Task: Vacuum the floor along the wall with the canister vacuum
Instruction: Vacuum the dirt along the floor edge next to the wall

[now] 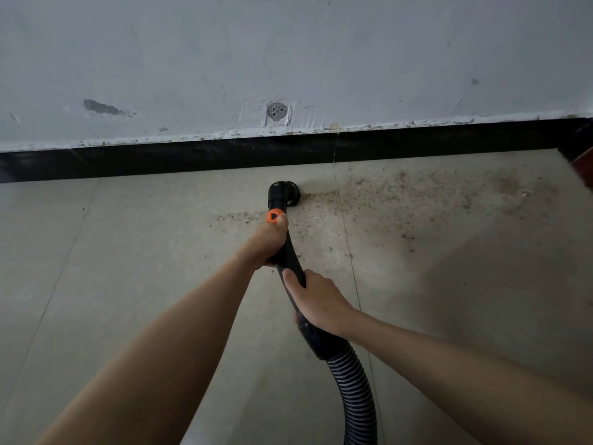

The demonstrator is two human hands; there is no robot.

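Observation:
A black vacuum wand (290, 255) with an orange slider (273, 216) ends in a black nozzle (285, 192) that rests on the beige tiled floor (128, 252), a little short of the black skirting board (192, 155). My left hand (269, 240) grips the wand just below the orange slider. My right hand (316, 300) grips it lower down, above the ribbed black hose (354, 390) that runs off the bottom edge. Brown dust and crumbs (401, 200) lie on the floor to the right of the nozzle. The canister is out of view.
A scuffed grey-white wall (288, 59) rises above the skirting, with a round patched hole (276, 111). At the far right edge a dark reddish object (582, 168) stands in the corner. The tiles left of the nozzle look free of dust.

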